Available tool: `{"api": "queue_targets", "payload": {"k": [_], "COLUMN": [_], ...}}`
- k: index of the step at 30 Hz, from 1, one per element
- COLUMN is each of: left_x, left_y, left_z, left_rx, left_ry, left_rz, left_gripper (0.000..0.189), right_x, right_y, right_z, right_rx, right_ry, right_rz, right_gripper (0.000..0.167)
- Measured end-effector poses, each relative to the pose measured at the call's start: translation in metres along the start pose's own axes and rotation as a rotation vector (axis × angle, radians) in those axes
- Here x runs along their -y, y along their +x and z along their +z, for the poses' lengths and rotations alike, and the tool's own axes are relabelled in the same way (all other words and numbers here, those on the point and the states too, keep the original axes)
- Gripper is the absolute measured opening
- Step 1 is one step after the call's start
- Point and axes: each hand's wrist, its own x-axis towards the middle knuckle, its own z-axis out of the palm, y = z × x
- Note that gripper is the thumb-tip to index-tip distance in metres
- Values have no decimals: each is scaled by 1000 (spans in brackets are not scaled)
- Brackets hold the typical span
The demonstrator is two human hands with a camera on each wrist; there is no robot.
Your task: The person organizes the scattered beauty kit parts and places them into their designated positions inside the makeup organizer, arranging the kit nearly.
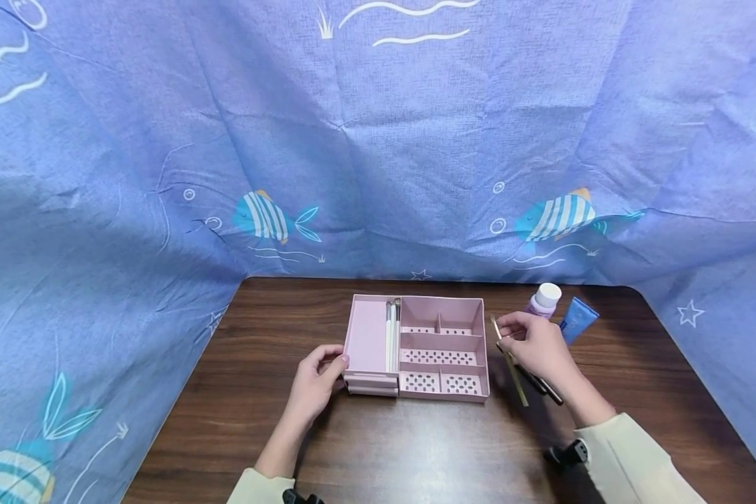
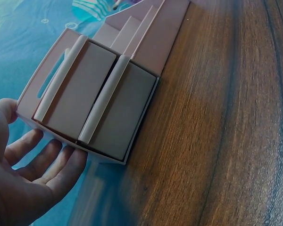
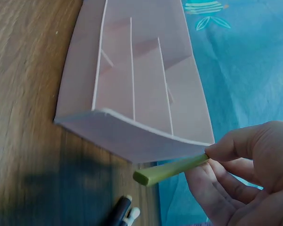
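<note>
**Slim green stick (image 1: 518,383) and pink organizer (image 1: 367,336)**

Stick: pinched between thumb and fingers of the right hand (image 1: 538,346), just right of the organizer, over the worktop (image 1: 290,315). Organizer: gripped at its left edge by the left hand (image 1: 313,385). Handling: the stick is best kept in a light pinch, clear of the organizer, which is best steadied without being tilted.
</note>
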Motion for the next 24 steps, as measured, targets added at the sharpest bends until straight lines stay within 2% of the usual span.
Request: {"api": "queue_targets", "payload": {"k": [16,24], "left_x": [3,0], "left_y": [-1,0], "left_z": [0,-1], "left_rx": [0,-4], "left_ry": [-18,-8], "left_rz": [-1,7], "left_gripper": [29,27], "right_x": [29,48], "right_y": [16,28], "right_z": [29,39], "right_rx": [18,75], "right_ry": [180,332], "right_rz": [1,88], "right_gripper": [31,39]}}
